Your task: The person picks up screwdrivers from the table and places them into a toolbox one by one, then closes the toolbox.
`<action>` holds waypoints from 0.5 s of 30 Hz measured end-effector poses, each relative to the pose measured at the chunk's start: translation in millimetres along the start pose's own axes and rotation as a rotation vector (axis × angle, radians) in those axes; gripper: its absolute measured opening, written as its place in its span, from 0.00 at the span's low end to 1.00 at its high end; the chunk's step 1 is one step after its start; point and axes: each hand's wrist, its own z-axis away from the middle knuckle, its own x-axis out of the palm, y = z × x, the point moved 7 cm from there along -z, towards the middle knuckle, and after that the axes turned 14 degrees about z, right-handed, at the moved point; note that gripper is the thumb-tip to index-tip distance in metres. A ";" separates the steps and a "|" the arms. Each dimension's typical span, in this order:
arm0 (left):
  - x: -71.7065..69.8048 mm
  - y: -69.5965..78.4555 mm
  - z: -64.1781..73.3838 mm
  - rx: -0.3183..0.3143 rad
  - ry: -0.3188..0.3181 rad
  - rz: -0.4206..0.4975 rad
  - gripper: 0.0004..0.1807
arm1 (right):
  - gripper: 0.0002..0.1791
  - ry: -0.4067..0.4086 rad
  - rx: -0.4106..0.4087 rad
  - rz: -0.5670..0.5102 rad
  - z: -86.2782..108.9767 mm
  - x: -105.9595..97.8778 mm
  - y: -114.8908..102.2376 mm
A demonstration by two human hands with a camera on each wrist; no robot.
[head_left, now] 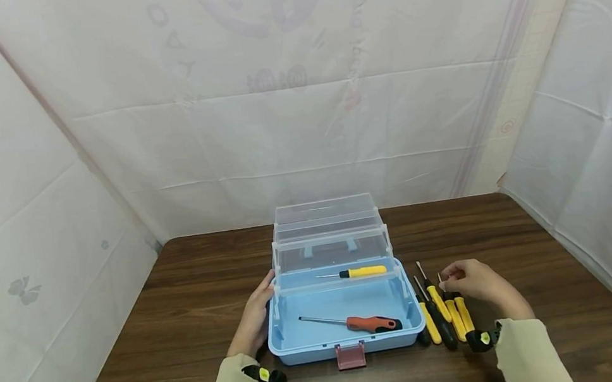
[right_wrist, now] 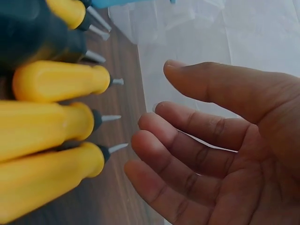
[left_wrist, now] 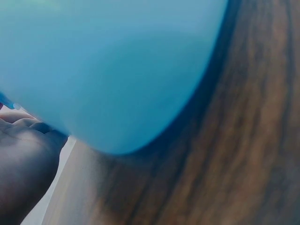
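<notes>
The right hand [head_left: 477,281] is poised near loose screwdrivers [head_left: 439,305] beside the blue toolbox [head_left: 303,355].
The screwdrivers lie on the bench [head_left: 185,327] just right of the toolbox; the right fingers are apart, loosely bent and holding nothing. At the toolbox's left side, the left hand [head_left: 255,317] touches it; its fingers are mostly hidden, so I cannot tell their grip. Because the rounded handles crowd together, lifting one could roll a neighbour; thin metal shafts might slip from a fingertip pinch. The toolbox is smooth, round-cornered plastic, with a clear lid [head_left: 329,229] at its back.
</notes>
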 end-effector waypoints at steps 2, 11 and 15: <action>0.0 -0.2 0.0 0.000 0.001 -0.002 0.30 | 0.25 -0.008 0.004 -0.003 1.0 1.1 3.0; 0.6 0.9 1.1 0.010 -0.005 0.003 0.30 | 0.27 -0.019 0.043 -0.009 3.8 4.7 15.2; 0.9 1.1 1.2 0.009 -0.008 0.008 0.30 | 0.26 -0.042 0.046 -0.029 5.4 6.2 20.5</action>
